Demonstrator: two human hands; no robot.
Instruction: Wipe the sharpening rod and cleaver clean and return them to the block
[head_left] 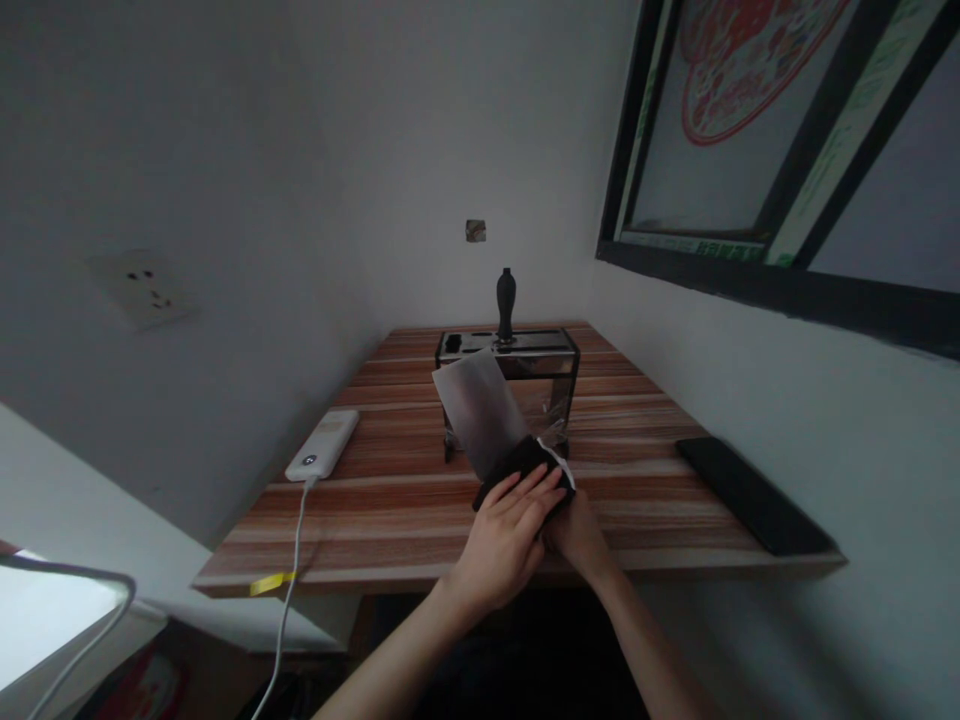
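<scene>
A cleaver [484, 410] with a broad, flat grey blade points up and away from me over the table. Black cloth [525, 455] covers the lower end of the blade, with a white edge along its right side. My left hand [514, 525] presses over the cloth, fingers nearly together. Partly behind it, my right hand [577, 535] is closed at the cleaver's lower end; the grip itself is hidden. Just beyond the blade stands a knife rack [551, 342] with a slotted metal top and clear sides. One black handle [506, 300] stands upright out of it.
On the striped wooden table [390, 510], a white power bank [324, 445] with a cable lies at left. A black phone-like slab [754, 495] lies at right. Walls close in on both sides, with a socket [146, 290] on the left and a dark-framed window [742, 130] at upper right.
</scene>
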